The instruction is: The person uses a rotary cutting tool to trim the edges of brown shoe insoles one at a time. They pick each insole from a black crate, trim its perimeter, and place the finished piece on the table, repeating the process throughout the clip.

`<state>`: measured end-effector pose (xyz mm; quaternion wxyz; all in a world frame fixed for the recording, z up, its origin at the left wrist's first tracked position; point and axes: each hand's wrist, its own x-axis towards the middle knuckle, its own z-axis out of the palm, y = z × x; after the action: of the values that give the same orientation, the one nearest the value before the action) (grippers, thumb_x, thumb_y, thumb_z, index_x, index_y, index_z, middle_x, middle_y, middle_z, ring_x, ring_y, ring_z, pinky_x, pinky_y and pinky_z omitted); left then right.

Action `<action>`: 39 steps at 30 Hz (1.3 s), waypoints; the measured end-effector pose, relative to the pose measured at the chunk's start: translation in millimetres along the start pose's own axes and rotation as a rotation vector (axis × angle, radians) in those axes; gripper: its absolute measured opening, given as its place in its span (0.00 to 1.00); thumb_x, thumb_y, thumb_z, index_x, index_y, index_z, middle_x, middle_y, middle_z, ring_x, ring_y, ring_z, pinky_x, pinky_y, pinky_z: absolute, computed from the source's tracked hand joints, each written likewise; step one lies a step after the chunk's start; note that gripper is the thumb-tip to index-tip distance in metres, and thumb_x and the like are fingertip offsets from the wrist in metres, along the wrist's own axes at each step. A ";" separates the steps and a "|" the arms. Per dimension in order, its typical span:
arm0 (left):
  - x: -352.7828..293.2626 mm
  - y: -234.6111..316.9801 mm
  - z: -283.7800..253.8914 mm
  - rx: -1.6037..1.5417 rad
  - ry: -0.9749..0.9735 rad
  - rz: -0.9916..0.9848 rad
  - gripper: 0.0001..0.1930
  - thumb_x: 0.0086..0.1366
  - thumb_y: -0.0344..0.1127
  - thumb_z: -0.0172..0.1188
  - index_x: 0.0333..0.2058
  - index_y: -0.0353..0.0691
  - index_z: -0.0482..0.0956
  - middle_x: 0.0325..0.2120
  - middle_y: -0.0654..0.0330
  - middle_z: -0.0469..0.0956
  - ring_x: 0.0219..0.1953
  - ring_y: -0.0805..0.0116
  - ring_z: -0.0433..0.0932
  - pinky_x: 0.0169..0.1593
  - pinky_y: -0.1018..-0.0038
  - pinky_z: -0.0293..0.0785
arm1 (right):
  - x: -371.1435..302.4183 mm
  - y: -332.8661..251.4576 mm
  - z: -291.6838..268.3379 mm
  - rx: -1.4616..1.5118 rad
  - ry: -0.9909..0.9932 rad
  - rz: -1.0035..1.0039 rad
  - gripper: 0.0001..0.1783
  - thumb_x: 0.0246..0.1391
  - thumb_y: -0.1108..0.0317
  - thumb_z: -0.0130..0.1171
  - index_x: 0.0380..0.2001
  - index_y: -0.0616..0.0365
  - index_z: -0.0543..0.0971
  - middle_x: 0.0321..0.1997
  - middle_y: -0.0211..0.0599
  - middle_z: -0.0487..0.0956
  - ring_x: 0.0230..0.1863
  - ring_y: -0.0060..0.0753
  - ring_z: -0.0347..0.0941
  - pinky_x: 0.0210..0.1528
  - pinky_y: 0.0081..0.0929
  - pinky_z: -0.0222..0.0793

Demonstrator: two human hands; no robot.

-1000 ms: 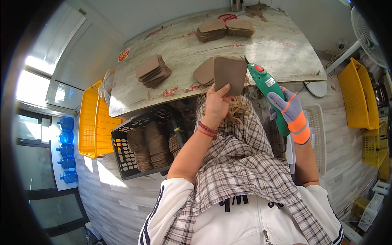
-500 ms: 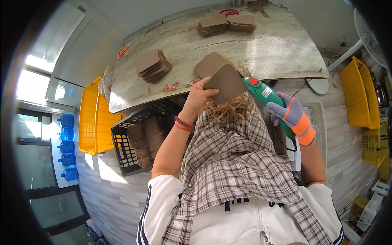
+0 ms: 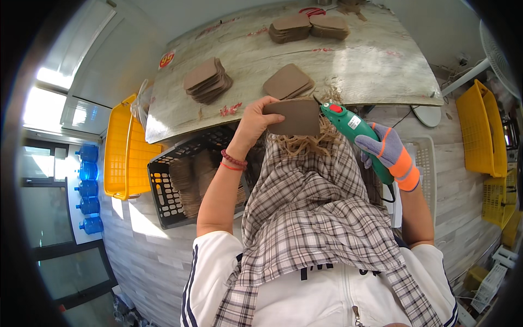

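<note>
My left hand (image 3: pixel 257 121), bare with a red beaded bracelet, pinches a flat brown rounded pad (image 3: pixel 294 117) by its left edge. Wrapped round a green electric hand trimmer (image 3: pixel 353 126) with a red switch is my right hand (image 3: pixel 385 150), in a grey and orange glove. The tool's narrow tip is at the pad's upper right corner; I cannot tell whether it touches. Thin tan offcut strips (image 3: pixel 308 139) lie below the pad on my checked apron (image 3: pixel 310 207). Just beyond the pad, a short stack of similar pads (image 3: pixel 289 80) sits at the table's near edge.
On the worn wooden table (image 3: pixel 248 65) stand another stack of pads (image 3: pixel 207 80) at left and two stacks (image 3: pixel 289 28) at the back. A black crate (image 3: pixel 163 201) of brown pieces is below left. Yellow baskets (image 3: pixel 122 158) flank the table. A white fan (image 3: pixel 498 49) stands far right.
The held pad has turned, its long side now lying about level, and shifted slightly left with my left hand. The trimmer's tip now meets the upper right corner. My right hand has barely moved.
</note>
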<state>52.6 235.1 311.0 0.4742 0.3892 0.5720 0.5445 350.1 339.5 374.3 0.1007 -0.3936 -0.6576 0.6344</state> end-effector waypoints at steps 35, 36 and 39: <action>-8.8 -4.1 -33.9 0.049 -0.035 -0.082 0.11 0.52 0.23 0.62 0.37 0.36 0.78 0.33 0.63 0.79 0.35 0.75 0.75 0.42 0.77 0.71 | 40.3 -6.6 56.2 0.013 -0.163 -0.027 0.20 0.49 0.61 0.65 0.41 0.64 0.74 0.22 0.27 0.74 0.18 0.13 0.67 0.19 0.13 0.64; -6.4 -3.9 -54.3 0.101 0.016 -0.071 0.12 0.52 0.24 0.62 0.38 0.36 0.78 0.33 0.63 0.79 0.36 0.74 0.75 0.42 0.76 0.71 | 39.9 -6.3 55.3 0.036 -0.149 -0.017 0.20 0.49 0.62 0.65 0.41 0.64 0.74 0.22 0.27 0.74 0.18 0.13 0.68 0.19 0.13 0.64; 8.2 24.1 -137.1 -0.120 0.442 0.086 0.15 0.55 0.25 0.60 0.43 0.34 0.75 0.37 0.59 0.77 0.39 0.69 0.74 0.46 0.74 0.70 | 34.3 4.0 41.2 0.049 -0.107 -0.009 0.22 0.49 0.62 0.64 0.43 0.65 0.72 0.22 0.28 0.74 0.19 0.15 0.69 0.20 0.15 0.66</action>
<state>-83.6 210.6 328.0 0.3359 0.2556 0.6116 0.6692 302.7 330.1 350.8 0.0780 -0.3536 -0.6480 0.6701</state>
